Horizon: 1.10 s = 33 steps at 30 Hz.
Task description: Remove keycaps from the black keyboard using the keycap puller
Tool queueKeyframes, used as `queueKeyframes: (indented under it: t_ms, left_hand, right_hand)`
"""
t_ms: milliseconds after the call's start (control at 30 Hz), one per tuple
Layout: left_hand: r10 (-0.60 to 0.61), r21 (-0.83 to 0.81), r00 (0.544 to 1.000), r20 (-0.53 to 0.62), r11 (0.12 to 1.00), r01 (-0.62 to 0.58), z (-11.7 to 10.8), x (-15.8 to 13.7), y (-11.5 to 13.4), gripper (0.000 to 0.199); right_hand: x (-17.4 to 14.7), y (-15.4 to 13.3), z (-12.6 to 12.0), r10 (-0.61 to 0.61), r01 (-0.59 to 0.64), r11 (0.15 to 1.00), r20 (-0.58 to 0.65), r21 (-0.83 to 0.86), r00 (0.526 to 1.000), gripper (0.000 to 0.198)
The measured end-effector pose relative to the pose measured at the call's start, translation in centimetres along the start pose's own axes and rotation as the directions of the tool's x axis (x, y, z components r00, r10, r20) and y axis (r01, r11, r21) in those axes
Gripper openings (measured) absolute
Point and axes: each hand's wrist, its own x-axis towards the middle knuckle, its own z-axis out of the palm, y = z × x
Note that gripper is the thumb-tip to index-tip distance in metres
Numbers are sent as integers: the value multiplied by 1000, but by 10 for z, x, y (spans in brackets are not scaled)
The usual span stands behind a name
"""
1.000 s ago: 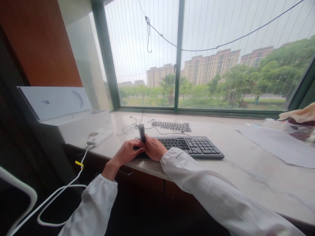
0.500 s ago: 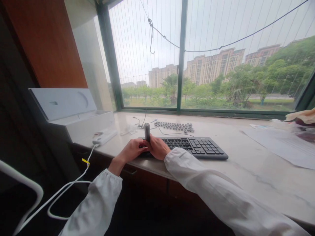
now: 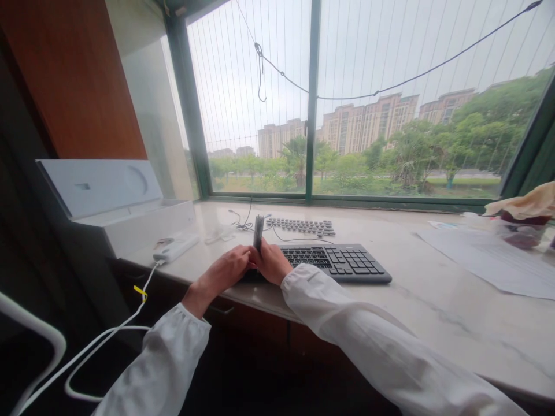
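A black keyboard (image 3: 359,261) lies along the front of the counter, its left end hidden under my hands. Many of its left and middle keys look stripped of their caps. My right hand (image 3: 272,263) is closed around a dark, narrow upright tool (image 3: 259,233) with a ragged top; its kind is unclear. Close against it, my left hand (image 3: 232,267) has its fingers bent and pressed together over the keyboard's left end. Whatever these fingers hold, if anything, is hidden. Behind the keyboard, loose keycaps (image 3: 301,226) lie in rows.
An open white box (image 3: 143,225) stands at the left, with a white power strip (image 3: 176,248) and cable before it. A thin dark cable (image 3: 245,224) lies behind my hands. Paper sheets (image 3: 485,260) and a cloth-topped container (image 3: 526,216) are at the right. A window backs the counter.
The view has shifted slightly, so the counter sits a little further left and lower. My left fingers have moved closer over my right hand's grip; the right hand still holds the dark tool upright.
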Motion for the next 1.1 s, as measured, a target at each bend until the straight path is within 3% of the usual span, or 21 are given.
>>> queueKeyframes:
  t_ms: [167,300,433,700,1100]
  left_hand:
    - [-30,168,998,55,986,20,5,0,2,12]
    - [-34,191,999,31,981,27,9,-2,3,15]
    - [-48,122,999,-11,991,49,8,-5,5,15]
    - [-83,-184,994,-67,981,69,13,-8,-4,12]
    - [-64,-226,991,-118,973,36,11,-10,-2,10]
  right_hand:
    - [3,-1,4,77,-77,997,-8,-3,997,28]
    - [3,-3,5,105,-105,994,-8,-16,994,29]
    - [0,-4,3,39,-40,999,-8,-10,999,31]
    - [-4,-7,-2,-51,52,998,10,-38,999,32]
    - [-5,-7,-2,-59,61,995,20,-73,998,32]
